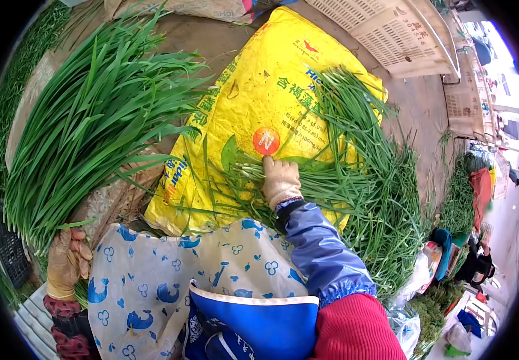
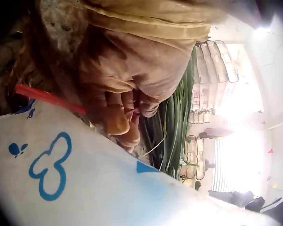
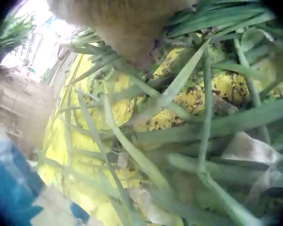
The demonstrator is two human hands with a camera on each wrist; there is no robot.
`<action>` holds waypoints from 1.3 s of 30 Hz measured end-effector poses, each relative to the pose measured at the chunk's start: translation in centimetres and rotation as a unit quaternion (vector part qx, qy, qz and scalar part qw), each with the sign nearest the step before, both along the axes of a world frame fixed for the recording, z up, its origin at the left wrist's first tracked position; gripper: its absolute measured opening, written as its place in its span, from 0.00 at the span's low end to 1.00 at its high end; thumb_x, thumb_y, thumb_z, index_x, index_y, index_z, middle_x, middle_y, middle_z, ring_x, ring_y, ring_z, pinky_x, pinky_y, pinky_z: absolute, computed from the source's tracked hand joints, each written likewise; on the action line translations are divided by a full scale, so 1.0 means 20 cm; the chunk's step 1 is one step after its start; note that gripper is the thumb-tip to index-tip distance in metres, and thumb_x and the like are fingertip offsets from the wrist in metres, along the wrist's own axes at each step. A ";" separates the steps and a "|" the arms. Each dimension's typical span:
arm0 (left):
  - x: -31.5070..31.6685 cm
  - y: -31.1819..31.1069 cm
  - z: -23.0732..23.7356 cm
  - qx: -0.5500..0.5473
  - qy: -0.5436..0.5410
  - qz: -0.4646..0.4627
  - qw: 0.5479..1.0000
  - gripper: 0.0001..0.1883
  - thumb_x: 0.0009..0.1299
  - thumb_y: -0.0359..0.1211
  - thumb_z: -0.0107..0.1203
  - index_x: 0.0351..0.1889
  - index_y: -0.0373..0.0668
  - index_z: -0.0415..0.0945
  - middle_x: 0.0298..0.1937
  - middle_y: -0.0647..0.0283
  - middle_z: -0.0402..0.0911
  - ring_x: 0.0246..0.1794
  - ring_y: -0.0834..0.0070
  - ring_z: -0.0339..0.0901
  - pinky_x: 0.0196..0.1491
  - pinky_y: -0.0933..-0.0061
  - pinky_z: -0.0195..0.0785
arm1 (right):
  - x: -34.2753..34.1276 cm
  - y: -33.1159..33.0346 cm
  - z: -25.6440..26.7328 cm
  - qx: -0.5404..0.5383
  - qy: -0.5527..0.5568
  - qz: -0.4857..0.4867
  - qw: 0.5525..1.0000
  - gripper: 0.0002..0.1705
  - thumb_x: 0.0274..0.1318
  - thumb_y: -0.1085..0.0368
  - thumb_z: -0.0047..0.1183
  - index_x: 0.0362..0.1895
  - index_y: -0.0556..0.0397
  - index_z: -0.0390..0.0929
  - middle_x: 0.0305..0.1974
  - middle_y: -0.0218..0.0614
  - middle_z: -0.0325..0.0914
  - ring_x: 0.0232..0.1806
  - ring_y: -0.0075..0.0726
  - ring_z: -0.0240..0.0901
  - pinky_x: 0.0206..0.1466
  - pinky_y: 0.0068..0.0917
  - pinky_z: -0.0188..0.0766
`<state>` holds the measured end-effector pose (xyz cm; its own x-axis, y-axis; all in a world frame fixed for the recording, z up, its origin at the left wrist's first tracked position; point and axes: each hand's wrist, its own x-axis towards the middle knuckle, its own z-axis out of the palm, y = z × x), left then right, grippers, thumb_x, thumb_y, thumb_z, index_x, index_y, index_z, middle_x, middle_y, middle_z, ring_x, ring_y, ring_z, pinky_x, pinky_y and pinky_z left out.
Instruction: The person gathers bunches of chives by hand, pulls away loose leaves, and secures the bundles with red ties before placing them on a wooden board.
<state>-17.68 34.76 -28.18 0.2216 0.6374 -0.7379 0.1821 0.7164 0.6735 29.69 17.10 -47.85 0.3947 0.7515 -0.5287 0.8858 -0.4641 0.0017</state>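
1 bunch of green stalks (image 1: pixel 325 183) lies on the yellow sack (image 1: pixel 259 78), gripped by the right hand (image 1: pixel 281 182) near its pale ends, likely the firmest hold, as the bunch looks light, limp and easily bruised. The left hand (image 1: pixel 69 258) curls beside the larger pile (image 1: pixel 103 114); whether it holds anything I cannot tell.

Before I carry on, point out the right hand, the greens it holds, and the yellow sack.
Right hand (image 1: pixel 281 181): head view, back of glove.
Greens (image 1: pixel 251 169): head view, stalk ends.
Yellow sack (image 1: pixel 248 111): head view, bare upper part.
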 end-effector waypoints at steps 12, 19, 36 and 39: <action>0.13 0.01 0.09 -0.038 0.016 -0.019 0.999 0.21 0.77 0.51 0.49 0.42 0.40 0.73 0.23 0.57 0.81 0.12 0.72 0.73 0.13 0.73 0.65 | 0.25 0.12 0.88 0.174 0.371 -0.221 0.885 0.28 0.43 0.68 0.65 0.54 0.53 0.79 0.41 0.34 0.83 0.41 0.29 0.78 0.48 0.26 0.74; 0.13 0.00 0.08 -0.056 -0.014 -0.020 0.998 0.21 0.75 0.49 0.53 0.49 0.39 0.72 0.31 0.58 0.83 0.20 0.74 0.78 0.25 0.73 0.75 | 0.66 -0.30 1.58 0.518 0.338 -0.267 0.739 0.23 0.52 0.76 0.61 0.54 0.50 0.73 0.43 0.31 0.76 0.42 0.36 0.77 0.48 0.35 0.77; 0.71 -0.67 1.00 -0.032 -0.142 -0.465 0.873 0.23 0.71 0.46 0.59 0.48 0.32 0.77 0.41 0.52 0.84 0.33 0.66 0.84 0.36 0.67 0.81 | 0.38 -1.25 2.14 0.696 0.489 -0.408 0.333 0.15 0.60 0.54 0.57 0.50 0.42 0.78 0.42 0.35 0.82 0.47 0.40 0.78 0.55 0.46 0.74; 1.00 -1.19 1.14 -0.024 -0.269 -0.546 0.793 0.26 0.72 0.44 0.58 0.59 0.34 0.71 0.50 0.52 0.82 0.42 0.70 0.83 0.41 0.67 0.80 | 0.05 -1.14 2.22 0.751 0.466 -0.399 0.244 0.17 0.60 0.59 0.56 0.53 0.40 0.75 0.42 0.35 0.81 0.46 0.42 0.78 0.54 0.45 0.76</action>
<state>2.36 10.90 -5.28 0.9131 -0.1769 -0.3674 0.4074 0.3566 0.8407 30.66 -5.67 -3.40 0.9664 0.2550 -0.0321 -0.1966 0.6533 -0.7312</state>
